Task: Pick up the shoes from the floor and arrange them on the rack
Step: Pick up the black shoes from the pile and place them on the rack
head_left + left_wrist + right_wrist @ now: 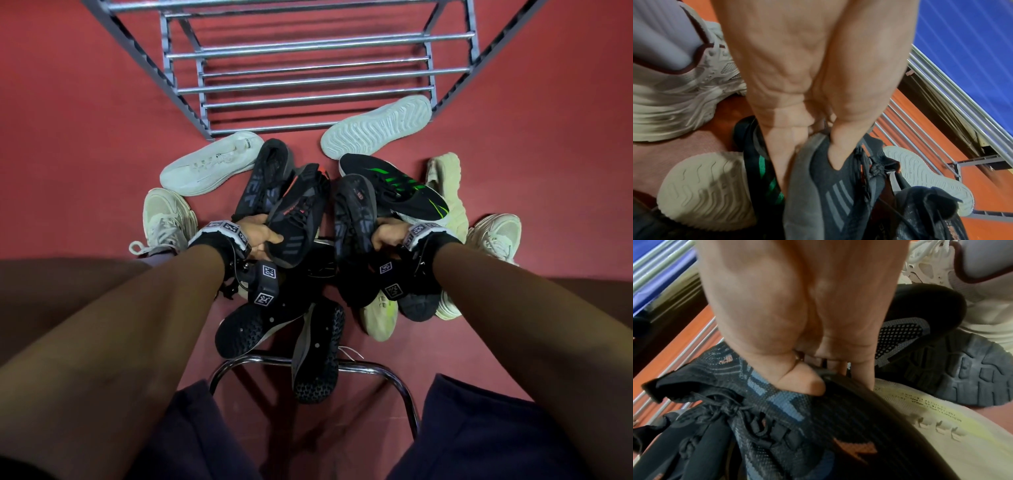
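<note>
Several shoes lie piled on the red floor in front of a grey metal rack [308, 81]. My left hand [265, 236] grips a black shoe with red accents and grey stripes [298, 212] near its toe. In the left wrist view the left hand [812, 154] has its thumb pressed on that shoe's upper [838, 186]. My right hand [385, 234] grips a black shoe with a blue knit pattern [356, 212]. The right wrist view shows the right hand [828, 378] pinching this shoe [777, 410] at its side edge. Both shoes are raised slightly over the pile.
Around the pile lie a white shoe [209, 164], a white shoe sole-up [376, 126], a black shoe with green stripes [397, 185], a beige shoe [445, 192] and black shoes sole-up [318, 349]. My own pale sneakers [164, 219] flank it. A chrome seat frame [376, 368] curves below.
</note>
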`<state>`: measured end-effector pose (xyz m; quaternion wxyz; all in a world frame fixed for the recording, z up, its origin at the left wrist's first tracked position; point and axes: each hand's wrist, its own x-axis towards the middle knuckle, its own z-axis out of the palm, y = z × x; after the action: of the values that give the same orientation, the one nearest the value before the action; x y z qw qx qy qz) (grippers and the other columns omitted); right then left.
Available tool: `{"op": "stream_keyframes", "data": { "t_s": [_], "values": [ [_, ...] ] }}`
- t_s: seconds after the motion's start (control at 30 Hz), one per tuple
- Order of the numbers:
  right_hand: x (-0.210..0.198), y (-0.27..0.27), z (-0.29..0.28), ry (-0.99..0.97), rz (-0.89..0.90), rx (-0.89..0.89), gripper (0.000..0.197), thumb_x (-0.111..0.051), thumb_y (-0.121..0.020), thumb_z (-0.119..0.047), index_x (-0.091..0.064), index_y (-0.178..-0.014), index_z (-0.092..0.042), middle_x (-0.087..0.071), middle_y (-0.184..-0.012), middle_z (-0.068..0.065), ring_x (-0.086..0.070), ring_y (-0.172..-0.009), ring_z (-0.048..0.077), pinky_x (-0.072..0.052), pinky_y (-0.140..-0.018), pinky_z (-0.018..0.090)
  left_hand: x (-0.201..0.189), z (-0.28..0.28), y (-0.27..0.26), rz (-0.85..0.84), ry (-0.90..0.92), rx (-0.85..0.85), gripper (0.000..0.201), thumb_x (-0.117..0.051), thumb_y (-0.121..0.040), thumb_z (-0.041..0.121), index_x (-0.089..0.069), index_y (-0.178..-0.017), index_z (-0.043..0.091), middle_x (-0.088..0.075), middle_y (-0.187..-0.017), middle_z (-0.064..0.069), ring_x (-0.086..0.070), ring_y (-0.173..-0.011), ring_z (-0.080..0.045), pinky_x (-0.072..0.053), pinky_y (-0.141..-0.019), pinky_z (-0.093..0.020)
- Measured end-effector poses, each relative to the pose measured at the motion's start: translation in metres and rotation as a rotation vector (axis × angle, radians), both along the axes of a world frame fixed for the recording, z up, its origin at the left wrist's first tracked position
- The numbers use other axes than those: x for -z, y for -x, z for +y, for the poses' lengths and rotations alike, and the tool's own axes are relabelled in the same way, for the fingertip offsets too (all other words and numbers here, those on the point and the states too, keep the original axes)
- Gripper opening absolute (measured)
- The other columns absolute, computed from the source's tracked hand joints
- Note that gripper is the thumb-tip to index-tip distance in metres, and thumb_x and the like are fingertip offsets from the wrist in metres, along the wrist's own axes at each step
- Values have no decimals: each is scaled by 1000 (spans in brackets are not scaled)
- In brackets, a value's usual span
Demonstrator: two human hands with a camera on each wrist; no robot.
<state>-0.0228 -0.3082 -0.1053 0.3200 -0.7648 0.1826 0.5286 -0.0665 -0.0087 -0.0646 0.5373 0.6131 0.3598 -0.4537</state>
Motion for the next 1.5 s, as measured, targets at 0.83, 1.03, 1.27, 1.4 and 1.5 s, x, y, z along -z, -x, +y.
{"op": "stream_keyframes", "data": {
  "t_s": [0.83,1.03,1.27,1.4,1.5],
  "values": [
    [-5,-14,26,-69,-141,290,43,-47,-64,9,-58,-94,-20,-55,-65,8,-52,-57,24,-39,-42,20,24,8,-29,-145,-708,599,70,-67,-85,24,-24,-138,11,-40,-138,-21,-51,-115,-44,-43,-97,-57],
    [4,-17,34,-176,-112,318,64,-44,-72,13,-59,-120,-27,-64,-78,5,-57,-67,20,-45,-46,18,25,18,-36,-67,-659,603,83,-71,-83,16,-15,-144,18,-52,-126,-20,-56,-111,-42,-45,-96,-55],
    [7,-12,38,-110,-164,228,78,-54,-75,6,-34,-144,-24,-60,-105,8,-57,-91,26,-48,-66,28,30,30,-35,-85,-687,593,85,-79,-74,26,-27,-141,36,-36,-139,-20,-49,-119,-49,-44,-97,-61],
    [13,-9,36,-79,-166,72,111,-77,-52,-23,-20,-146,-37,-62,-119,0,-59,-107,25,-50,-94,40,29,35,-33,-141,-678,669,85,-75,-77,15,-27,-143,38,-54,-129,-20,-58,-108,-47,-49,-92,-59],
    [26,-10,32,-52,-197,58,110,-74,-50,-15,-24,-145,-40,-64,-118,3,-61,-106,28,-51,-96,44,18,35,-32,-237,-720,677,75,-67,-84,13,-29,-146,32,-58,-123,-18,-60,-106,-44,-52,-88,-48]
  ]
}}
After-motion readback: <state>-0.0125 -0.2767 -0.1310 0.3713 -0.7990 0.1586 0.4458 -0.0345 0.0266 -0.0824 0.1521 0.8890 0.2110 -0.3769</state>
